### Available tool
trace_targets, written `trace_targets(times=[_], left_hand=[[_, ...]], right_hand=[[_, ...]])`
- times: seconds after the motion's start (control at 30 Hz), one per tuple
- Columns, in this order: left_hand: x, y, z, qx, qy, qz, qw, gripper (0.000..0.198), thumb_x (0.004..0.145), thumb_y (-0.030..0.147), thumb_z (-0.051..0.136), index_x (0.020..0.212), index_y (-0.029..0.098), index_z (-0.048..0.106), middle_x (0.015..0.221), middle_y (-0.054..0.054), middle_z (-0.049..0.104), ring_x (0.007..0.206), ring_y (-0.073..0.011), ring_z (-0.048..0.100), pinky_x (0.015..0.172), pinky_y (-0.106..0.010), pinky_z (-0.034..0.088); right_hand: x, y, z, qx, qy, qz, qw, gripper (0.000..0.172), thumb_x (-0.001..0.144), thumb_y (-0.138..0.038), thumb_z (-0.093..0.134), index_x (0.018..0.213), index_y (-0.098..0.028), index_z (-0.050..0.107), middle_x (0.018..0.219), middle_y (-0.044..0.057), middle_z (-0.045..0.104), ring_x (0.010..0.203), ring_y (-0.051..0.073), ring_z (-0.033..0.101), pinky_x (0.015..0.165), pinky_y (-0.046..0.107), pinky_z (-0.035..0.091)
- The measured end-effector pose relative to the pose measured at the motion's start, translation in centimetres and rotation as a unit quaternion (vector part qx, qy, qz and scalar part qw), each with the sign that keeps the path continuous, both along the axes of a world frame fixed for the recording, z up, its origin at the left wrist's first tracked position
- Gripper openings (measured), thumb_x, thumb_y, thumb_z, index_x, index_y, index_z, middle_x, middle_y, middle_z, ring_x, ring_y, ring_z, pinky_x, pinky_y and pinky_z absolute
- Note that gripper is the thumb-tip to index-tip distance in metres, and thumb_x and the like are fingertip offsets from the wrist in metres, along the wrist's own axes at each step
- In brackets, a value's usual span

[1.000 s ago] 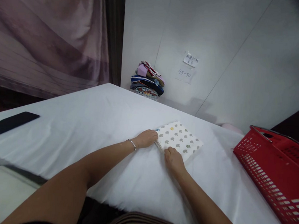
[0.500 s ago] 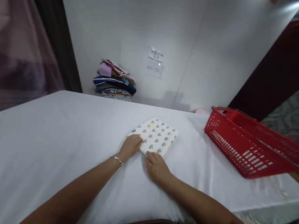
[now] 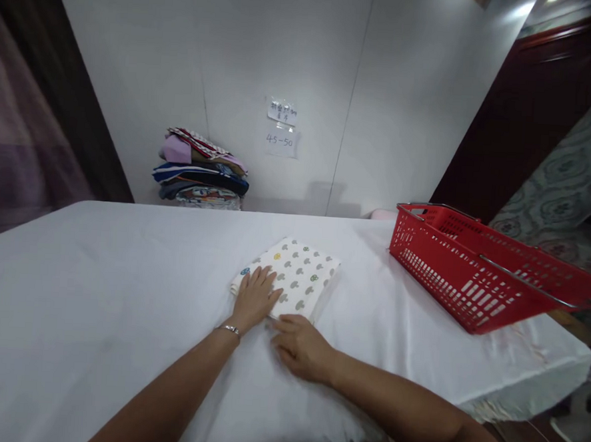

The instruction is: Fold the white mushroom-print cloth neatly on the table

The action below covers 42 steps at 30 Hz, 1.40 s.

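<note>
A folded white cloth (image 3: 299, 274) printed with grey mushroom-like shapes, plus a few blue, yellow and green ones, lies on the white-covered table. My left hand (image 3: 257, 295) rests flat on its near left part, fingers spread. At the near edge of the cloth, my right hand (image 3: 302, 347) is closed, fingers curled, with the index finger against that edge. How much fabric sits between its thumb and fingers is hidden. A silver bracelet (image 3: 229, 330) circles my left wrist.
A red plastic basket (image 3: 452, 277) with metal handles stands on the right of the table (image 3: 121, 290). Behind the table, a stack of folded fabrics (image 3: 203, 172) sits against the wall. Two paper labels (image 3: 282, 140) are fixed to the wall.
My left hand has flattened, its fingers spreading farther over the cloth. My right hand has curled in at the near edge. The whole view has shifted as my head turned.
</note>
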<state>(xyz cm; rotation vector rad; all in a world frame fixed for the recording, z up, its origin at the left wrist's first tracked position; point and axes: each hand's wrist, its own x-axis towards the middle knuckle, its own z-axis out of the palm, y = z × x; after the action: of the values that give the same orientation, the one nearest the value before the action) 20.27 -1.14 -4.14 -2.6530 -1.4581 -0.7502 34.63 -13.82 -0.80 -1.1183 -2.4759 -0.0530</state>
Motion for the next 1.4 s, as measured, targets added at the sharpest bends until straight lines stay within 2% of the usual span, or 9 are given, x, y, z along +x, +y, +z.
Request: trace_targets(times=[0.07,0.17,0.33,0.5,0.63,0.77,1.03,1.17,1.4], left_hand=[[-0.1,0.0,-0.2,-0.001,0.007,0.002,1.000,0.044,0.087,0.041,0.040,0.125,0.020,0.048,0.140,-0.009,0.039,0.132,-0.0286,0.027,0.107,-0.051,0.018],[0.0,-0.3,0.0,0.012,0.003,0.013,1.000,0.044,0.088,0.042,0.038,0.126,0.022,0.047,0.140,-0.008,0.039,0.132,-0.0293,0.027,0.106,-0.054,0.016],[-0.2,-1.1,0.0,0.028,-0.015,0.033,0.999,0.040,0.087,0.041,0.043,0.123,0.025,0.049,0.138,-0.007,0.042,0.131,-0.0295,0.028,0.106,-0.055,0.016],[-0.3,-1.4,-0.6,0.031,-0.022,0.036,0.999,0.040,0.087,0.041,0.043,0.123,0.025,0.050,0.138,-0.005,0.043,0.131,-0.0294,0.028,0.106,-0.055,0.016],[-0.2,-1.4,-0.6,0.034,-0.021,0.048,0.998,0.040,0.087,0.041,0.042,0.122,0.024,0.051,0.137,-0.005,0.043,0.130,-0.0288,0.029,0.106,-0.054,0.017],[-0.1,-1.7,-0.4,0.047,-0.024,0.055,0.997,0.041,0.086,0.041,0.043,0.123,0.025,0.051,0.136,-0.004,0.045,0.130,-0.0280,0.030,0.106,-0.052,0.018],[-0.2,-2.0,-0.6,0.026,-0.027,0.057,0.998,0.043,0.086,0.043,0.044,0.122,0.022,0.053,0.134,-0.006,0.047,0.130,-0.0280,0.030,0.106,-0.050,0.020],[-0.3,-2.0,-0.7,0.025,-0.031,0.056,0.998,0.044,0.086,0.044,0.044,0.122,0.021,0.053,0.134,-0.008,0.047,0.130,-0.0289,0.030,0.106,-0.052,0.020],[-0.3,-2.0,-0.7,0.009,-0.020,0.054,0.998,0.046,0.085,0.043,0.046,0.126,0.022,0.049,0.141,-0.006,0.038,0.132,-0.0290,0.026,0.107,-0.052,0.019]], right_hand=[[0.8,2.0,1.8,-0.012,0.039,-0.012,0.999,0.022,0.084,-0.014,0.041,0.089,-0.021,0.062,0.110,0.005,0.061,0.104,0.015,0.052,0.093,0.032,0.039],[2.4,6.5,3.4,-0.012,0.070,-0.111,0.991,0.026,0.087,-0.020,0.042,0.107,-0.020,0.059,0.125,0.007,0.054,0.119,0.018,0.043,0.100,0.035,0.031],[5.7,11.3,1.1,-0.140,-0.035,-0.292,0.945,0.048,0.089,-0.042,0.042,0.130,-0.016,0.042,0.143,0.014,0.032,0.133,0.028,0.023,0.103,0.049,0.018],[6.7,11.6,-0.8,-0.172,-0.069,-0.300,0.936,0.050,0.090,-0.044,0.035,0.133,-0.018,0.038,0.145,0.013,0.028,0.133,0.030,0.020,0.103,0.051,0.015],[4.4,13.4,1.3,-0.192,-0.089,-0.291,0.933,0.058,0.088,-0.049,0.035,0.136,-0.017,0.032,0.147,0.015,0.023,0.135,0.029,0.013,0.104,0.051,0.012],[0.7,17.3,2.6,-0.169,-0.080,-0.218,0.958,0.065,0.088,-0.053,0.030,0.142,-0.017,0.021,0.150,0.012,0.012,0.137,0.026,0.003,0.106,0.047,0.004],[-0.8,21.1,-0.5,-0.184,-0.081,-0.173,0.964,0.066,0.089,-0.056,0.021,0.141,-0.015,0.023,0.149,0.009,0.018,0.137,0.024,0.006,0.107,0.045,0.002],[-0.1,22.0,-0.5,-0.191,-0.093,-0.149,0.966,0.069,0.088,-0.059,0.020,0.142,-0.016,0.022,0.149,0.011,0.017,0.137,0.025,0.007,0.107,0.047,0.003],[1.6,24.6,-1.2,-0.188,-0.099,-0.247,0.945,0.067,0.088,-0.059,0.017,0.142,-0.021,0.022,0.150,0.005,0.015,0.137,0.023,0.005,0.106,0.049,0.008]])
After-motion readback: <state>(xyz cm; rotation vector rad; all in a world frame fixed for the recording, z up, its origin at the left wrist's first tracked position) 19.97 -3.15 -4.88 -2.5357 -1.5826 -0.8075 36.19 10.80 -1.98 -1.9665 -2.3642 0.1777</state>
